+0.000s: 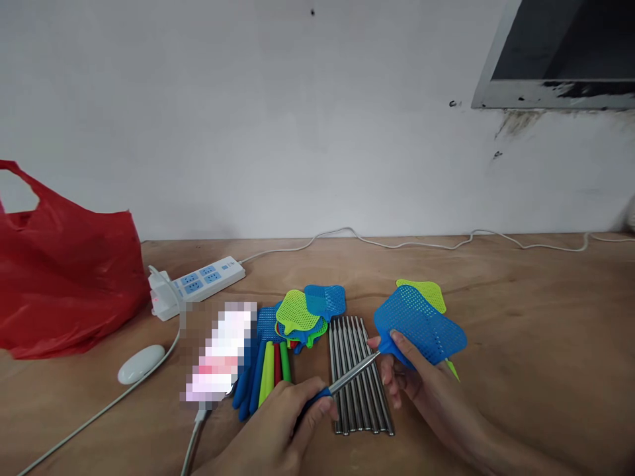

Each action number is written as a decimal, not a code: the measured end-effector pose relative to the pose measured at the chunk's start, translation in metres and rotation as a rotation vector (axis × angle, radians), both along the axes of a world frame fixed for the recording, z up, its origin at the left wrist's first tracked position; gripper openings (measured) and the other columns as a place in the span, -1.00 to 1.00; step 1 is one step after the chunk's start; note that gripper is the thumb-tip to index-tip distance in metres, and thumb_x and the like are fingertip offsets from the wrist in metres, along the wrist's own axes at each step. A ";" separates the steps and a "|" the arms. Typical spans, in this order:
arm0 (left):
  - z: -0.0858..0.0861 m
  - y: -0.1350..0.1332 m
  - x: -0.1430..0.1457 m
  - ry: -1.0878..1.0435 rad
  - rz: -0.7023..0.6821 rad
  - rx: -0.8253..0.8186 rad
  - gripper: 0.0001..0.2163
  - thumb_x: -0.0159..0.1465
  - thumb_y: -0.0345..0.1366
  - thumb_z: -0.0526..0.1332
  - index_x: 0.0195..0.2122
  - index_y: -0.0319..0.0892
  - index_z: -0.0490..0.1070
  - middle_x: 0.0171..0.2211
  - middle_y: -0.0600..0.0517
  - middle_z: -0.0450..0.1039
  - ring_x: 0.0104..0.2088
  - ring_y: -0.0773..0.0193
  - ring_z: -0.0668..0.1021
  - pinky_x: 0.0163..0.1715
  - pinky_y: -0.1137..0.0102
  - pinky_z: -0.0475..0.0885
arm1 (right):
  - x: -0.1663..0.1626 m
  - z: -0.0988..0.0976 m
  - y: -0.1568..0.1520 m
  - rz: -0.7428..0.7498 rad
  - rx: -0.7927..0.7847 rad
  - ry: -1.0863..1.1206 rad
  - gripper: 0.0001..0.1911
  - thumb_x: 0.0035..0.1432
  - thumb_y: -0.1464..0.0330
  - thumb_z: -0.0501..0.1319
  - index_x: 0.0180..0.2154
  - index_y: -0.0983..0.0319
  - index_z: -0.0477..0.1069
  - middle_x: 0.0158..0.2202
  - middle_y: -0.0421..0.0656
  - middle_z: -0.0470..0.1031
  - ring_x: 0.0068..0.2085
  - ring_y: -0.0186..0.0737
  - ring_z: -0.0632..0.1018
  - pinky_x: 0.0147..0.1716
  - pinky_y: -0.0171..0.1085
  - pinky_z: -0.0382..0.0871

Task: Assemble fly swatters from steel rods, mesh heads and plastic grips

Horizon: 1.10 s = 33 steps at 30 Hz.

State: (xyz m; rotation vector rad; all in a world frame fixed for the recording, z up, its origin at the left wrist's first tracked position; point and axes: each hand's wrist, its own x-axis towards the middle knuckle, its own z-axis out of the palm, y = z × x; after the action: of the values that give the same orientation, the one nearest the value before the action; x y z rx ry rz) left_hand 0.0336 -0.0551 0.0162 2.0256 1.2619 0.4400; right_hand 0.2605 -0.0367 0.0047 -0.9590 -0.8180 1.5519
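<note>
My left hand (pixel 302 413) is closed around the blue handle of a fly swatter, whose metal rod (pixel 354 373) slants up to the right. At the rod's far end, my right hand (pixel 411 363) pinches the neck of the blue mesh swatter head (pixel 419 324), thumb on top. Beneath the rod lies a row of several metal rods (pixel 360 396), side by side. Left of them are loose handles (pixel 268 373) in blue, yellow, red and green. Behind these handles sits a pile of blue, yellow-green and green mesh heads (pixel 299 311). A yellow-green head (pixel 434 294) lies partly hidden behind the held one.
A lit phone (pixel 223 357), blurred out, stands by the handles with a cable. Further left are a white mouse-shaped object (pixel 141 363), a white power strip (pixel 198 284) and a red plastic bag (pixel 69 271). A thin white cord (pixel 387 244) runs along the wall.
</note>
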 end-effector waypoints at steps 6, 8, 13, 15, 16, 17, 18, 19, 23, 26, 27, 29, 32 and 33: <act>0.011 -0.003 0.008 -0.100 -0.018 0.024 -0.61 0.44 0.01 -0.07 -0.19 -0.06 0.47 -0.33 0.04 0.54 -0.28 0.19 0.55 -0.24 0.38 0.45 | -0.002 0.012 0.003 0.040 0.056 -0.069 -0.61 -0.03 0.06 0.44 -0.35 0.25 0.57 -0.49 -0.17 0.51 -0.46 -0.30 0.49 -0.54 -0.37 0.41; 0.010 -0.002 0.005 -0.105 -0.002 0.051 -0.61 0.44 0.03 -0.05 -0.07 -0.05 0.47 -0.27 0.02 0.56 -0.23 0.17 0.56 -0.21 0.35 0.46 | 0.006 0.014 0.012 -0.019 0.068 -0.108 -0.60 -0.03 0.03 0.44 -0.39 0.25 0.55 -0.54 -0.20 0.47 -0.51 -0.33 0.46 -0.59 -0.38 0.37; 0.015 0.010 -0.003 -0.089 -0.046 0.116 -0.67 0.46 -0.06 -0.03 -0.07 -0.04 0.48 -0.16 0.03 0.57 -0.17 0.18 0.55 -0.19 0.37 0.44 | 0.041 0.015 0.044 -0.085 0.102 -0.495 -0.50 0.00 -0.08 0.34 -0.58 0.21 0.38 -0.73 -0.33 0.19 -0.72 -0.40 0.22 -0.73 -0.37 0.05; 0.019 0.016 -0.003 -0.049 -0.105 0.119 -0.67 0.46 -0.09 -0.03 -0.17 -0.08 0.49 -0.32 0.06 0.54 -0.32 0.24 0.52 -0.35 0.42 0.39 | 0.052 0.014 0.054 -0.100 0.236 -0.849 -0.46 0.16 -0.10 0.16 -0.59 0.19 0.34 -0.70 -0.32 0.18 -0.68 -0.36 0.24 -0.68 -0.33 0.07; 0.021 0.020 -0.002 -0.026 -0.130 0.126 -0.67 0.47 -0.11 -0.04 -0.21 -0.11 0.48 -0.39 0.07 0.51 -0.38 0.26 0.49 -0.40 0.43 0.35 | 0.055 0.013 0.058 -0.104 0.319 -1.069 -0.44 0.24 -0.07 0.07 -0.60 0.18 0.33 -0.69 -0.29 0.21 -0.66 -0.33 0.27 -0.64 -0.31 0.09; 0.022 0.023 -0.001 -0.005 -0.149 0.136 -0.66 0.47 -0.14 -0.04 -0.25 -0.12 0.47 -0.43 0.08 0.48 -0.42 0.28 0.46 -0.43 0.43 0.31 | 0.057 0.011 0.062 -0.104 0.386 -1.266 -0.43 0.29 -0.03 0.00 -0.62 0.18 0.32 -0.67 -0.27 0.23 -0.63 -0.30 0.30 -0.60 -0.30 0.10; 0.023 0.025 0.001 0.013 -0.160 0.148 -0.66 0.47 -0.16 -0.04 -0.28 -0.14 0.46 -0.45 0.09 0.46 -0.44 0.29 0.44 -0.43 0.43 0.29 | 0.058 0.009 0.065 -0.100 0.424 -1.401 -0.43 0.31 0.02 -0.01 -0.64 0.18 0.30 -0.67 -0.25 0.26 -0.60 -0.28 0.32 -0.57 -0.28 0.09; 0.023 0.028 0.002 0.030 -0.163 0.158 -0.67 0.47 -0.18 -0.04 -0.29 -0.14 0.45 -0.45 0.09 0.45 -0.45 0.30 0.42 -0.43 0.42 0.27 | 0.058 0.007 0.067 -0.094 0.441 -1.498 -0.45 0.31 0.07 0.01 -0.66 0.18 0.28 -0.67 -0.24 0.27 -0.59 -0.26 0.34 -0.55 -0.27 0.05; 0.020 0.033 0.003 0.060 -0.159 0.184 -0.70 0.46 -0.23 -0.03 -0.30 -0.15 0.44 -0.44 0.09 0.43 -0.46 0.31 0.39 -0.42 0.42 0.22 | 0.056 -0.005 0.072 -0.088 0.426 -1.699 -0.51 0.27 0.22 0.11 -0.69 0.18 0.19 -0.67 -0.18 0.30 -0.57 -0.21 0.35 -0.53 -0.24 -0.10; 0.016 0.035 0.001 0.067 -0.154 0.195 -0.70 0.46 -0.25 -0.03 -0.33 -0.15 0.42 -0.47 0.11 0.40 -0.48 0.32 0.37 -0.43 0.42 0.20 | 0.057 -0.011 0.074 -0.072 0.428 -1.825 -0.58 0.27 0.25 0.12 -0.64 0.18 0.24 -0.63 -0.15 0.37 -0.55 -0.17 0.41 -0.52 -0.23 -0.14; 0.015 0.035 0.001 0.067 -0.154 0.198 -0.70 0.46 -0.25 -0.03 -0.34 -0.15 0.41 -0.48 0.11 0.39 -0.49 0.32 0.36 -0.45 0.43 0.19 | 0.057 -0.013 0.074 -0.064 0.432 -1.858 -0.60 0.28 0.25 0.12 -0.61 0.18 0.26 -0.61 -0.14 0.40 -0.54 -0.16 0.43 -0.51 -0.23 -0.15; 0.012 0.035 -0.001 0.062 -0.160 0.207 -0.70 0.47 -0.26 -0.04 -0.36 -0.15 0.39 -0.50 0.11 0.37 -0.50 0.32 0.36 -0.48 0.44 0.18 | 0.058 -0.015 0.073 -0.047 0.442 -1.914 -0.65 0.28 0.25 0.12 -0.55 0.19 0.30 -0.57 -0.13 0.45 -0.52 -0.14 0.47 -0.51 -0.23 -0.15; 0.009 0.034 -0.002 0.050 -0.184 0.225 -0.69 0.47 -0.29 -0.06 -0.39 -0.15 0.34 -0.47 0.10 0.39 -0.49 0.32 0.38 -0.47 0.44 0.19 | 0.058 -0.017 0.071 -0.022 0.460 -1.969 -0.69 0.31 0.24 0.10 -0.48 0.19 0.34 -0.52 -0.12 0.50 -0.47 -0.12 0.51 -0.52 -0.24 -0.13; 0.008 0.034 -0.003 0.044 -0.192 0.232 -0.69 0.48 -0.29 -0.06 -0.39 -0.15 0.34 -0.46 0.10 0.40 -0.48 0.32 0.40 -0.46 0.44 0.20 | 0.057 -0.017 0.070 -0.015 0.465 -1.983 -0.70 0.31 0.24 0.09 -0.46 0.19 0.34 -0.50 -0.13 0.51 -0.45 -0.11 0.53 -0.52 -0.24 -0.12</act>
State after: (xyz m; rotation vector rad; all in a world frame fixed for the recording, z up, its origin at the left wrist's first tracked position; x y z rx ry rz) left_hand 0.0305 -0.0214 0.0242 2.3382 1.0690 0.4703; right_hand 0.3177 0.0334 -0.0127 -1.9429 -2.2514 -0.1859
